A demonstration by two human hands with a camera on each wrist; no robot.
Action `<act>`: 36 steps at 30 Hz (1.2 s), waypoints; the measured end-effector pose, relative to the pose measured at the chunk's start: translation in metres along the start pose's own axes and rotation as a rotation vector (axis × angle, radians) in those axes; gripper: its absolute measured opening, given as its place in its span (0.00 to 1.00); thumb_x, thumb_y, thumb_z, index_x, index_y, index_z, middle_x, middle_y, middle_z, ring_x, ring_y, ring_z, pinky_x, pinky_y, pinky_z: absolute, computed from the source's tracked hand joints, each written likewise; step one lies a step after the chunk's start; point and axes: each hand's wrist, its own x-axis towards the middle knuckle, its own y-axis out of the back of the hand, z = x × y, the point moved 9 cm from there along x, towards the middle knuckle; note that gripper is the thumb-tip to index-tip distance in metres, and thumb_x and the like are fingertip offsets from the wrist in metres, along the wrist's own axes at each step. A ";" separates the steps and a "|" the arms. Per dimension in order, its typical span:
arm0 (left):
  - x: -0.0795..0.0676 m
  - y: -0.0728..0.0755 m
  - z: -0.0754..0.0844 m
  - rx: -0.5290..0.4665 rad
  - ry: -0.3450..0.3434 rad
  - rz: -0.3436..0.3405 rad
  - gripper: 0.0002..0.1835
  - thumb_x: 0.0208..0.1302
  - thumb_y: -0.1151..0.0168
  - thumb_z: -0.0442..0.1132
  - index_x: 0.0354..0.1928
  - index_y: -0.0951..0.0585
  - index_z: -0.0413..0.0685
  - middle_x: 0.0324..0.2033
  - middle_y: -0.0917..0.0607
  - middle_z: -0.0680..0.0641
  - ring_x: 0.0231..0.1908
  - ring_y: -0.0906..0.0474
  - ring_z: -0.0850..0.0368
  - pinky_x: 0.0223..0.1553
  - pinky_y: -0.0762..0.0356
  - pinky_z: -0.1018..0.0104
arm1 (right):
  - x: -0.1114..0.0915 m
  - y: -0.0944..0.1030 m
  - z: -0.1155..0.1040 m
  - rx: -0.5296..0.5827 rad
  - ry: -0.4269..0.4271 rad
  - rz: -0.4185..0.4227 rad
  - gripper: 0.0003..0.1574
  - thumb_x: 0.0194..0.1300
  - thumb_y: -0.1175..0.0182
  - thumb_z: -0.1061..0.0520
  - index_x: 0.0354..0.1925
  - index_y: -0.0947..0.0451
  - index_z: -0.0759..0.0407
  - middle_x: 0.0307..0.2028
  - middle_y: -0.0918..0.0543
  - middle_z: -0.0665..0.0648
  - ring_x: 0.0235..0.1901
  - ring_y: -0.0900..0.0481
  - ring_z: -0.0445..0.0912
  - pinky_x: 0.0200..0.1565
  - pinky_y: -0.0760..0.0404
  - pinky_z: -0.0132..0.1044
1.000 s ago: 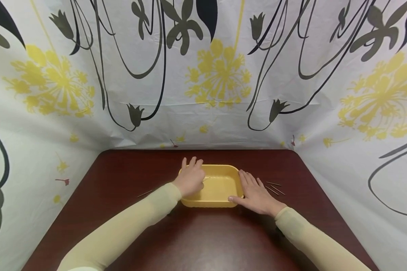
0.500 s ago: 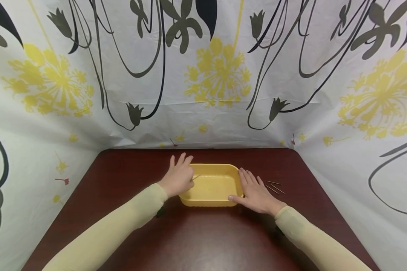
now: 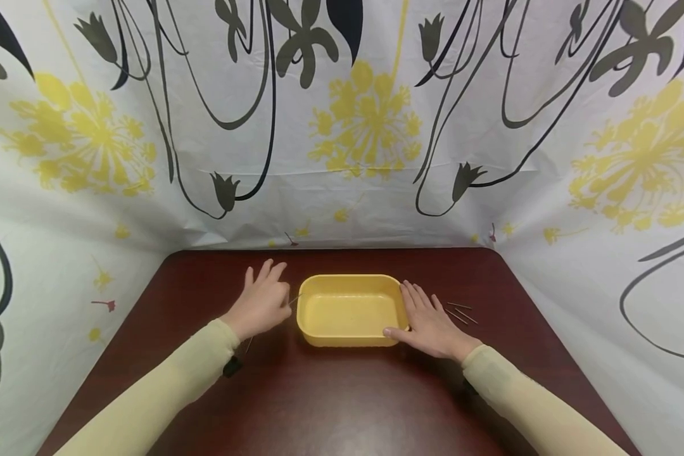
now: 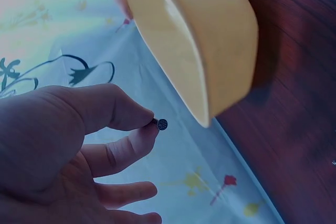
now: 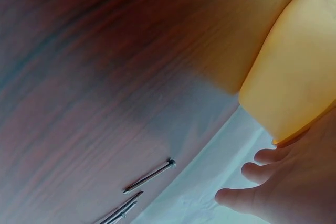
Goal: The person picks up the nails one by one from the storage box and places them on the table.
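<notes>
Left of the yellow plastic tray [image 3: 353,311], my left hand [image 3: 260,305] pinches a nail [image 4: 163,124] between thumb and index finger. Its round textured head faces the left wrist camera, and the other fingers are spread away from it. My right hand [image 3: 429,326] rests on the tray's right side, fingers extended along the rim and thumb over the near corner. Several nails [image 5: 149,177] lie on the table to the right of that hand. Another thin nail [image 3: 249,344] lies by the left wrist, partly hidden by the arm.
The dark red-brown table [image 3: 342,399] has rounded far corners. A white cloth [image 3: 370,215] with yellow flowers and dark stems hangs behind it and along both sides. Overhead light reflects off the table's front part.
My left hand has moved left with the nail, from over the tray to outside its left edge. The right hand has stayed on the tray's right side.
</notes>
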 end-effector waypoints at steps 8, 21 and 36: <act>-0.013 -0.002 -0.024 -0.024 0.055 -0.005 0.15 0.56 0.35 0.36 0.15 0.26 0.57 0.72 0.38 0.32 0.73 0.56 0.26 0.63 0.63 0.21 | 0.000 0.002 -0.001 0.008 -0.003 0.001 0.74 0.59 0.56 0.13 0.80 0.59 0.63 0.79 0.53 0.63 0.76 0.53 0.60 0.68 0.51 0.69; -0.034 -0.039 -0.055 -0.035 0.109 -0.099 0.17 0.57 0.33 0.35 0.14 0.25 0.56 0.71 0.38 0.29 0.73 0.57 0.23 0.61 0.65 0.19 | 0.000 0.003 -0.001 0.015 -0.010 -0.004 0.75 0.59 0.57 0.12 0.80 0.58 0.64 0.79 0.55 0.61 0.77 0.54 0.60 0.69 0.52 0.67; -0.051 -0.079 -0.071 0.031 0.127 -0.174 0.18 0.58 0.28 0.36 0.16 0.26 0.56 0.71 0.39 0.27 0.72 0.57 0.23 0.61 0.62 0.19 | -0.001 0.000 0.001 0.020 -0.019 -0.013 0.73 0.61 0.54 0.15 0.80 0.62 0.61 0.79 0.54 0.62 0.77 0.55 0.59 0.69 0.52 0.67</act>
